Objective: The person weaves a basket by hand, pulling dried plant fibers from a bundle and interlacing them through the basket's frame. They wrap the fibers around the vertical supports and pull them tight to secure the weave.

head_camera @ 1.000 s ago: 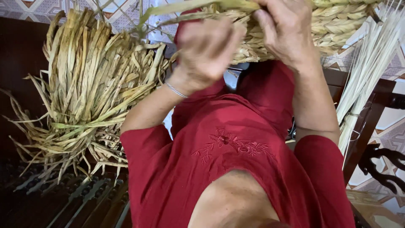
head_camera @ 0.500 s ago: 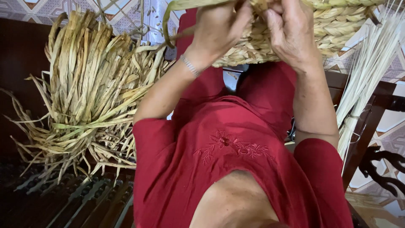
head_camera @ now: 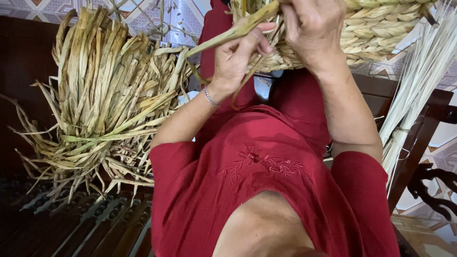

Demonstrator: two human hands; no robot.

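Observation:
A woven basket of braided pale straw (head_camera: pixel 381 28) rests on my lap at the top of the head view. My left hand (head_camera: pixel 235 59) is closed around a long greenish-yellow dried strand (head_camera: pixel 223 38) that runs from the basket's edge down to the left. My right hand (head_camera: pixel 312 28) grips the basket's woven rim where that strand enters, fingers curled over the weave. I wear a red embroidered top (head_camera: pixel 266 181) and a thin bracelet on the left wrist.
A large bundle of dried flat straw leaves (head_camera: pixel 104 104) lies on the dark wooden bench (head_camera: pixel 71 223) at my left. A sheaf of thin pale stalks (head_camera: pixel 414 90) leans at the right beside a dark carved armrest (head_camera: pixel 428 143). Patterned floor tiles show beyond.
My left hand has dropped lower and drawn the strand out to the left, away from the basket. My right hand stayed on the rim. The view has shifted closer.

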